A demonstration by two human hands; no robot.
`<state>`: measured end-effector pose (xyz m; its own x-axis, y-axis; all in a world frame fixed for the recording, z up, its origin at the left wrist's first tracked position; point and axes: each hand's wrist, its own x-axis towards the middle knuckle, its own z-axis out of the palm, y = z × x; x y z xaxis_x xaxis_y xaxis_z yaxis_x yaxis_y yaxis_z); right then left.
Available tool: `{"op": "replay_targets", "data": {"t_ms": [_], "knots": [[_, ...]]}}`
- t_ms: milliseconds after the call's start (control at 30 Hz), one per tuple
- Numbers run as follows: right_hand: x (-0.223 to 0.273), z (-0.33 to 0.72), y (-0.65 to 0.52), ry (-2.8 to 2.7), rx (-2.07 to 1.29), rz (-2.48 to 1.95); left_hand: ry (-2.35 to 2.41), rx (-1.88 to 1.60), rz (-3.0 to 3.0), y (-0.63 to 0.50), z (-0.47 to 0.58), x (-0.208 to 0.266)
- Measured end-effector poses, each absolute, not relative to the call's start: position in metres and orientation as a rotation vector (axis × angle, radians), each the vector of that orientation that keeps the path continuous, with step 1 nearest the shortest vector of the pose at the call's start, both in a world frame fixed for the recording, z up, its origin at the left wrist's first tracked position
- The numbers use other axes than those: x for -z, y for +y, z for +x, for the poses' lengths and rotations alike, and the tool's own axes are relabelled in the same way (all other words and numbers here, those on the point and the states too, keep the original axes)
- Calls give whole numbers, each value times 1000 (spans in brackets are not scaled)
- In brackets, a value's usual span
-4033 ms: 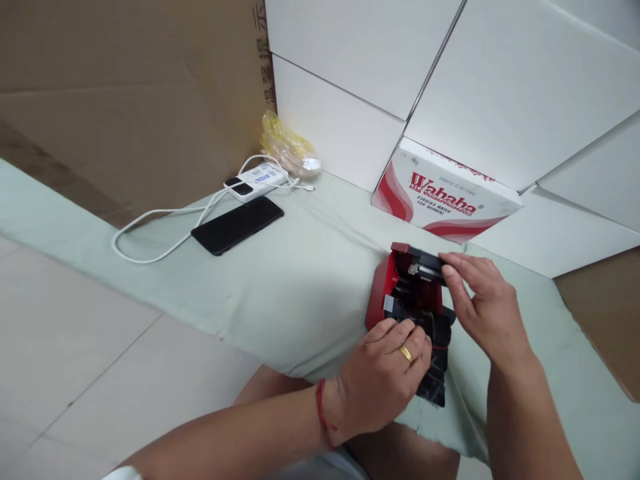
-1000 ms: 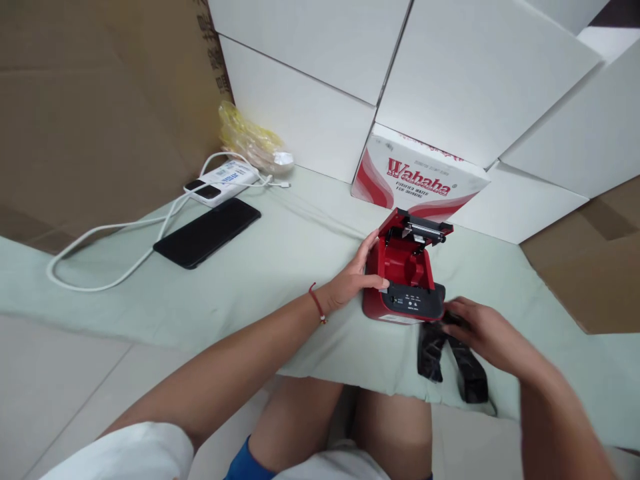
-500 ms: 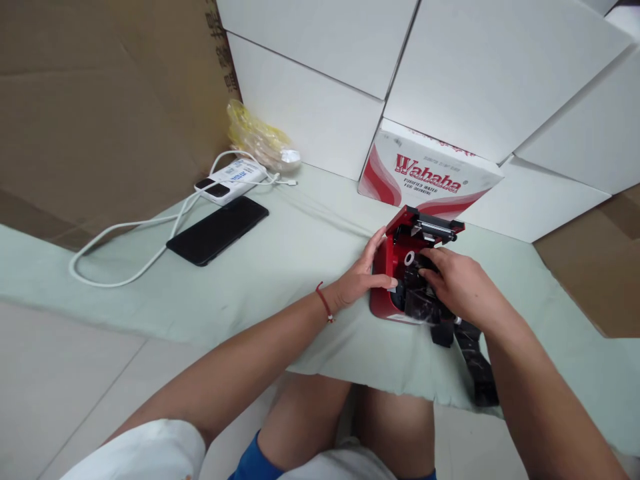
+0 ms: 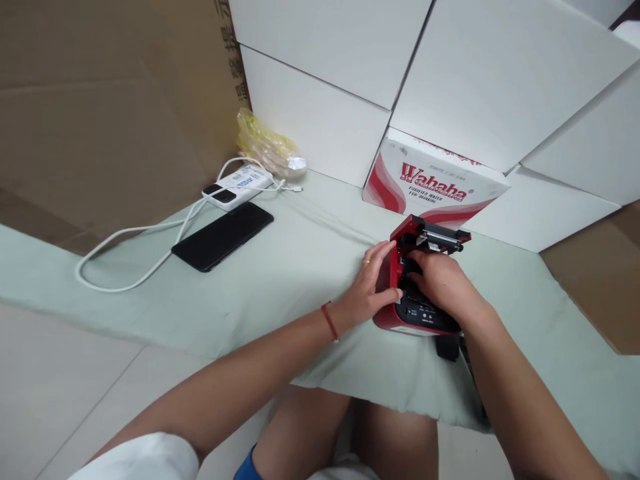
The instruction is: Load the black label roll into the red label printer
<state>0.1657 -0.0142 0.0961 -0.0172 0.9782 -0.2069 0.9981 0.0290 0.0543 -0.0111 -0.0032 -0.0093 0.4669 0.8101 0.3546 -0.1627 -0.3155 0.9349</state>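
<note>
Where the pale green cloth (image 4: 345, 373) meets the person's knees, a black strip (image 4: 447, 348) lies near the edge, partly hidden by the right forearm. Just beyond it sits the red device (image 4: 384, 323), on the cloth close to the body, a placement that likely lets both hands work over it. The left hand (image 4: 367, 287) has hold of its left side in a half-open span, thumb at the front corner and fingers spread toward the back, seemingly to steady it. The right hand (image 4: 443, 277) reaches inside, fingers bent around something dark; whether they grip it or merely press it, I cannot tell. The raised lid (image 4: 404, 229) leaves room for those fingers.

Farther off, a black phone (image 4: 223, 237) lies flat, well apart from the device, with a white power bank (image 4: 239, 187) just behind it and a looped white cable (image 4: 115, 291), probably set aside to keep the working spot free. Behind them rests a crumpled plastic bag (image 4: 267, 143), and a Wahaha carton (image 4: 430, 183) leans at the white wall (image 4: 320, 93).
</note>
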Motion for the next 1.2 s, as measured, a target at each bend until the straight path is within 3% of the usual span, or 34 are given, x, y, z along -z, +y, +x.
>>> {"op": "replay_targets", "data": {"t_ms": [233,367,467,600,700,1000,1200], "knots": [[-107,195,-88,2887,483,1860,434,-1703,2387,-36,-18,-6],[-111,214,-127,3036,420,1658,348,-1635,2627,-45,-13,-5],[-119,221,-125,3011,448,1756,405,-1610,2685,-49,-8,-3],[-127,216,-79,2985,-118,2203,477,-1572,2730,-52,-6,-3],[-122,210,-43,2953,-350,2160,509,-1554,2756,-54,-5,-2],[-99,199,-90,3084,-128,2046,502,-1627,2752,-60,-2,2],[-75,195,-109,3039,-35,2121,612,-1617,2221,-41,-12,5]]}}
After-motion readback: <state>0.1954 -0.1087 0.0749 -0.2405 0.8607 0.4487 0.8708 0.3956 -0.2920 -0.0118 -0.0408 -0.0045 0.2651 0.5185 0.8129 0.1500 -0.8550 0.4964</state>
